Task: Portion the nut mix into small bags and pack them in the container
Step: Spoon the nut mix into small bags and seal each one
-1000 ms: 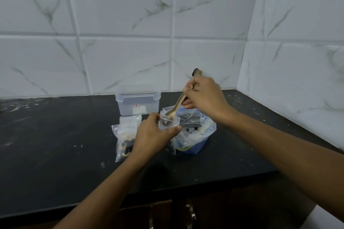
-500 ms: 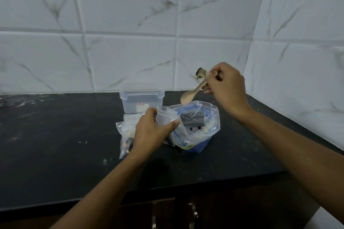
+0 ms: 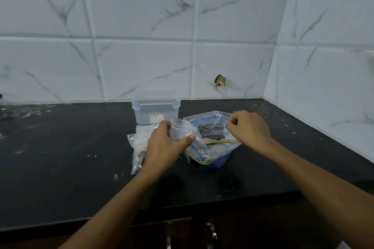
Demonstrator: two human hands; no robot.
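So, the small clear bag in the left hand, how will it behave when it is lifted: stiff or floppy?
Probably floppy: the small bag is thin clear film, already creased where the left hand pinches it. It looks nearly empty, so likely very light. The smooth plastic may slip, so a firm pinch near the opening seems wise.

No text legible; clear lidded container [image 3: 155, 110] bears a small red-and-white label, characters too small to read; dark packet [image 3: 211, 129] inside the large bag carries white print, blurred and unreadable.
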